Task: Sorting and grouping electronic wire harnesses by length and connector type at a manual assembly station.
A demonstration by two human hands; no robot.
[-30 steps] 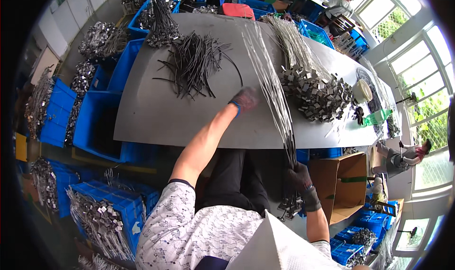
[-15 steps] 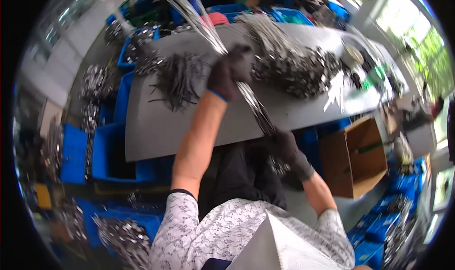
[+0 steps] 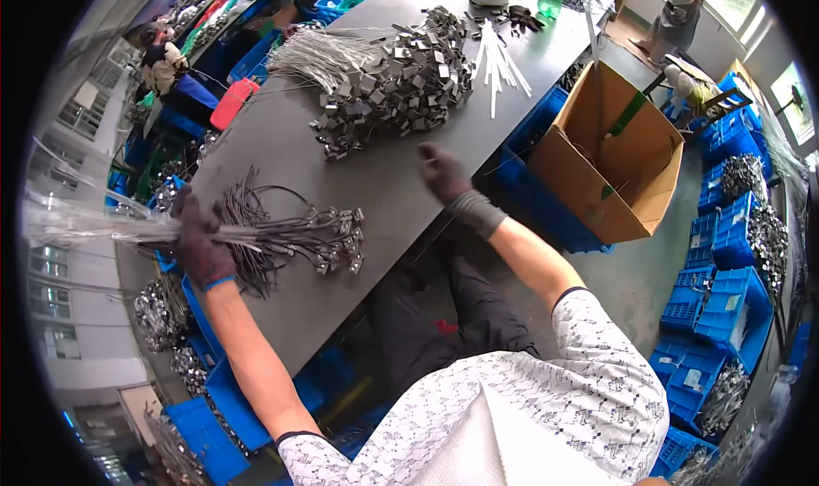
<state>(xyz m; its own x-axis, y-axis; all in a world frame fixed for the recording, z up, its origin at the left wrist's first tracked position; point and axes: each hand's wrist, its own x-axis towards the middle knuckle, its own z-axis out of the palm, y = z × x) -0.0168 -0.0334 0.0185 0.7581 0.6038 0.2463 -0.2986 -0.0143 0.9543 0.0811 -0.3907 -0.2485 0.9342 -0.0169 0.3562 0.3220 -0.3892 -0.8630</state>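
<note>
The person's left hand (image 3: 200,245), in a dark glove with a blue cuff, sits at about nine o'clock, its fingers clamped on a bundle of thin metal wires (image 3: 94,223) that streaks out blurred toward the left edge. Just to the right of that hand, a small pile of dark cables with metal end tags (image 3: 294,234) lies fanned on the grey counter (image 3: 281,136), touching the glove's near side. The right hand (image 3: 444,172), also gloved in dark fabric with a grey knit cuff, hovers near the centre above the counter's near edge — fingers loosely curled and apart, holding nothing. At about twelve o'clock a much larger heap of tagged cables (image 3: 392,81) spreads across the counter, with white strips (image 3: 495,55) just beside it at one o'clock. An open cardboard box (image 3: 610,158) stands on the floor at two o'clock, well apart from both hands, and blue crates (image 3: 725,290) stack at four o'clock — some filled with metal parts.
</note>
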